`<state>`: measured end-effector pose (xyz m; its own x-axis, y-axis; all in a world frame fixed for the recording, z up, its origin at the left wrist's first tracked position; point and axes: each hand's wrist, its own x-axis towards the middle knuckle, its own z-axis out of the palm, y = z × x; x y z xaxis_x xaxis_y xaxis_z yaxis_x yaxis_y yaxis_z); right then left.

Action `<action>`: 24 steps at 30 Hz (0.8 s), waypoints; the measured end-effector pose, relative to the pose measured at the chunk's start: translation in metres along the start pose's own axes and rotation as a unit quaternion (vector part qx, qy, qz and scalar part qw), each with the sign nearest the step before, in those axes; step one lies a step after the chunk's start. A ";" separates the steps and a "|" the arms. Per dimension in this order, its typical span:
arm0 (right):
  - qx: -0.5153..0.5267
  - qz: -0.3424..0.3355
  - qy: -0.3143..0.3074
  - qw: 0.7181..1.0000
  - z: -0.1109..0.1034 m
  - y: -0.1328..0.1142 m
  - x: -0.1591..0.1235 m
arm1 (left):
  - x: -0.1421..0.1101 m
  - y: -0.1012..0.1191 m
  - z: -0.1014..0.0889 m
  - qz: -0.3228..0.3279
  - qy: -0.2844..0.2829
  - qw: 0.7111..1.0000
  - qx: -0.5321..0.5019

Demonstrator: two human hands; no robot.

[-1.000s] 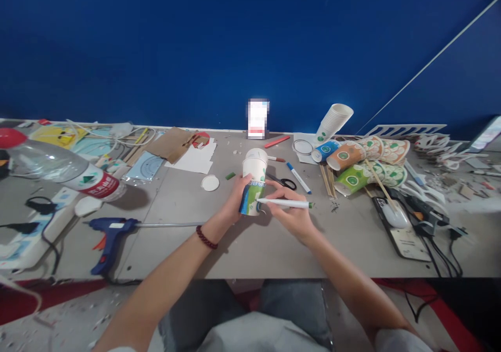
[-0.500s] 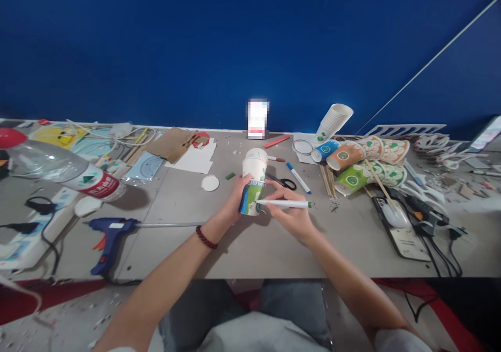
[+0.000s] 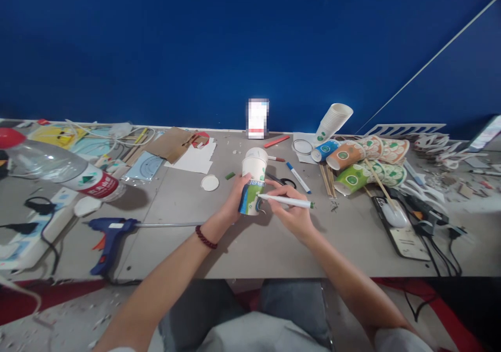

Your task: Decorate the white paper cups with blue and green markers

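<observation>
An upside-down paper cup (image 3: 253, 182), white at the top with blue and green colouring on its lower half, stands on the grey table (image 3: 250, 247) in front of me. My left hand (image 3: 234, 202) is wrapped round its left side and steadies it. My right hand (image 3: 291, 212) pinches a white marker pen (image 3: 285, 201) with a green end cap. The pen lies nearly level and its tip touches the coloured band on the cup's right side.
Black scissors (image 3: 284, 181) and blue and red pens lie just behind the cup. Stacked printed paper cups (image 3: 358, 161) and wooden sticks crowd the right. A blue glue gun (image 3: 109, 234), a plastic water bottle (image 3: 58, 169) and a power strip sit left. Card and paper scraps lie at the back.
The pen tip has shifted slightly upward on the cup's coloured band and the pen is tilted a little more. My left hand and the cup stay where they were.
</observation>
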<state>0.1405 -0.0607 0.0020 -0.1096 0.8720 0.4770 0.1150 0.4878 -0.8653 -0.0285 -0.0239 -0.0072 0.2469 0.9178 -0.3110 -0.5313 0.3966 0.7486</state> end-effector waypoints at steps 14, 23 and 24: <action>0.009 -0.002 0.020 1.000 0.001 0.001 0.000 | -0.002 0.003 0.006 -0.008 0.015 1.000 0.014; 0.018 -0.002 -0.017 1.000 0.000 0.000 0.000 | -0.001 0.001 0.003 0.016 0.047 0.999 0.014; 0.020 0.001 -0.006 1.000 0.000 0.000 -0.001 | -0.001 0.001 0.003 0.008 0.041 0.999 0.014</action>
<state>0.1403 -0.0610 0.0015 -0.1204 0.8725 0.4735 0.0758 0.4837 -0.8719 -0.0268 -0.0244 -0.0038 0.1709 0.9231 -0.3446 -0.5113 0.3820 0.7698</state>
